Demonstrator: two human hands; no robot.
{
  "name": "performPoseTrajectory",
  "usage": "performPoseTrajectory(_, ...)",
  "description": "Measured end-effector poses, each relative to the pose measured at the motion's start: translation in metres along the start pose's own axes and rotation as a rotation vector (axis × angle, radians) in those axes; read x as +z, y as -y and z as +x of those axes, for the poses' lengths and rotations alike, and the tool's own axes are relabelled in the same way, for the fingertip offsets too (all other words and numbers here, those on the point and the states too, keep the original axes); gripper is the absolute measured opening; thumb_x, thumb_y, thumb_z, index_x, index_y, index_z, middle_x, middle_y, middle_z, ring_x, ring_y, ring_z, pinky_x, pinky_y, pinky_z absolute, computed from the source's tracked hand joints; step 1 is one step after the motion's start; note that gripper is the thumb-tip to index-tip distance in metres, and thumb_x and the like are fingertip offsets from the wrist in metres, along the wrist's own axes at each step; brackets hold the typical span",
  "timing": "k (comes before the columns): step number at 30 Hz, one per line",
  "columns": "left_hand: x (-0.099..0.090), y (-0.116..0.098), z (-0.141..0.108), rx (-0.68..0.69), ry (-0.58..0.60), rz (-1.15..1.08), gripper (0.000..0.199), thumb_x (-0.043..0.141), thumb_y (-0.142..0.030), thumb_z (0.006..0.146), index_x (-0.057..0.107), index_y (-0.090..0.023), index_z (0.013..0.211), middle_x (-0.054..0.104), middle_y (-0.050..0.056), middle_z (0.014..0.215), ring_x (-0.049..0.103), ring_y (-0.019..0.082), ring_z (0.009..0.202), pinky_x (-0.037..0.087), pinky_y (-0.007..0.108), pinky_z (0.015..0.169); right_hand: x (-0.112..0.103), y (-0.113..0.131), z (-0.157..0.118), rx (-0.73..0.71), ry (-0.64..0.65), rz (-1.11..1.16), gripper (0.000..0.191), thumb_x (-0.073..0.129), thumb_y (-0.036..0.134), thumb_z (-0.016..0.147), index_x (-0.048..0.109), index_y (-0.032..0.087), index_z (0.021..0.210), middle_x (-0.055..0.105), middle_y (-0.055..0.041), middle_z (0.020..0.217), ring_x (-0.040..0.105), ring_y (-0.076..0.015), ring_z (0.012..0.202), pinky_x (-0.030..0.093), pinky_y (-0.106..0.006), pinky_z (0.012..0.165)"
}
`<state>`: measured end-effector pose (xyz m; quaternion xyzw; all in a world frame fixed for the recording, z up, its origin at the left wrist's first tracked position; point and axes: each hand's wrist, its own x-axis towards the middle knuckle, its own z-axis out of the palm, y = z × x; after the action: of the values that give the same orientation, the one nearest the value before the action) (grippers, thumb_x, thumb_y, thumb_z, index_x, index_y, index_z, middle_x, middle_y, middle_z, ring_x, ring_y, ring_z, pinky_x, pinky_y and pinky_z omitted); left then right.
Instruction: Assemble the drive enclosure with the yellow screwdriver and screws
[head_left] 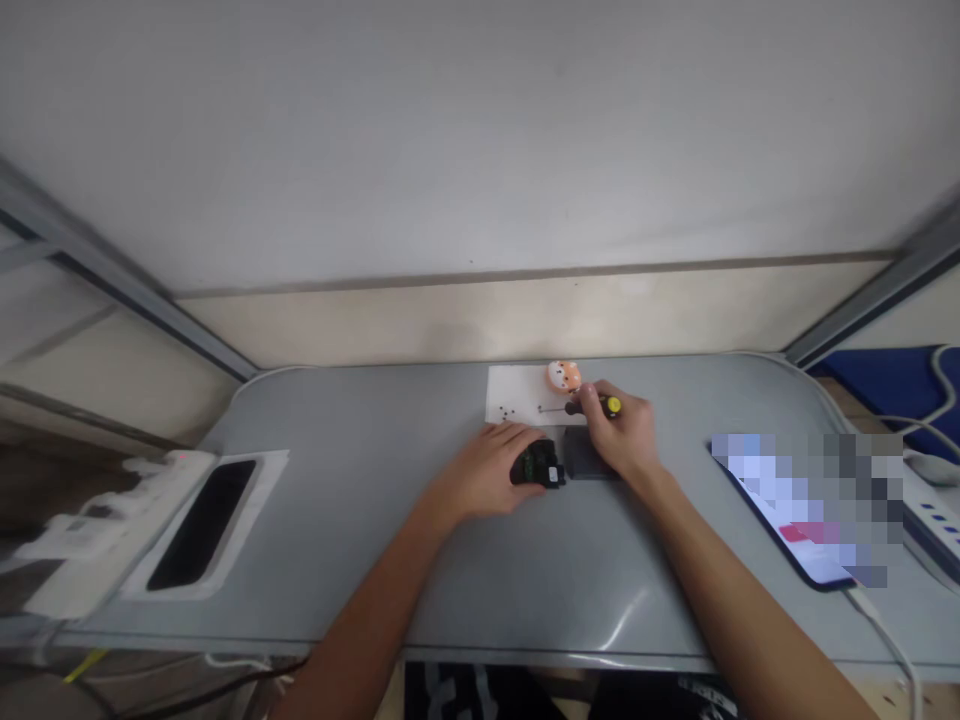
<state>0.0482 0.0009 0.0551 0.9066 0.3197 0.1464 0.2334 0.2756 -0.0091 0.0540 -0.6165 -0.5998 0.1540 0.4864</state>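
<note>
My left hand (491,468) is wrapped round a small black device (541,466) with green circuit board showing, resting on the grey table. In my right hand (624,428) is a screwdriver (574,408) with a dark handle and a yellow end cap. Its thin shaft points left over a sheet of white paper (517,385), with the tip beside a tiny dark screw. Several more tiny dark screws (505,412) lie on the paper's left part. Under my right wrist sits a flat dark grey box-like piece (585,455), partly hidden by the hand.
An orange and white animal-faced figure (564,377) stands at the paper's right edge. A black phone (204,522) lies on white paper at the left, near a power strip (112,535). A lit phone (795,520) with a cable lies at the right. A wall (375,325) borders the table's back.
</note>
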Motion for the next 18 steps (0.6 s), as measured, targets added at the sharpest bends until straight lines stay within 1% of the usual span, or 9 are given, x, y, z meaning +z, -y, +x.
performPoseTrajectory(4,0.0,0.001,0.0,-0.009,-0.007,-0.02,0.058,0.084,-0.034,0.083,0.056,-0.028,0.134,0.066,0.006,0.134,0.06,0.028,0.128,0.042,0.045,0.111,-0.005,0.004,-0.001,-0.012,-0.048,0.022,0.05,0.048,0.055,0.102,0.074,0.02,0.077,0.078,-0.004,0.075,0.069,-0.0162,0.064,0.047,-0.026,0.066)
performPoseTrajectory(8,0.003,0.003,0.0,-0.014,-0.027,-0.044,0.06,0.085,-0.035,0.082,0.057,-0.029,0.135,0.066,0.005,0.135,0.06,0.027,0.128,0.043,0.044,0.111,-0.01,0.004,-0.001,0.018,-0.119,0.055,0.053,0.046,0.056,0.102,0.075,0.019,0.077,0.076,-0.0046,0.072,0.066,-0.016,0.06,0.047,-0.026,0.061)
performPoseTrajectory(13,0.002,0.003,0.001,-0.014,-0.024,-0.068,0.058,0.085,-0.033,0.081,0.059,-0.029,0.133,0.067,0.006,0.13,0.061,0.029,0.125,0.045,0.046,0.11,-0.013,0.003,0.0,0.063,-0.204,0.123,0.056,0.046,0.059,0.101,0.073,0.019,0.073,0.069,-0.0042,0.059,0.064,-0.0168,0.055,0.045,-0.027,0.055)
performPoseTrajectory(18,-0.002,0.002,0.003,-0.008,-0.018,-0.073,0.054,0.085,-0.031,0.08,0.062,-0.028,0.128,0.069,0.005,0.126,0.063,0.028,0.12,0.046,0.045,0.109,-0.015,0.004,0.001,0.087,-0.243,0.184,0.056,0.047,0.058,0.1,0.07,0.019,0.068,0.064,-0.0032,0.056,0.062,-0.0166,0.055,0.045,-0.027,0.055)
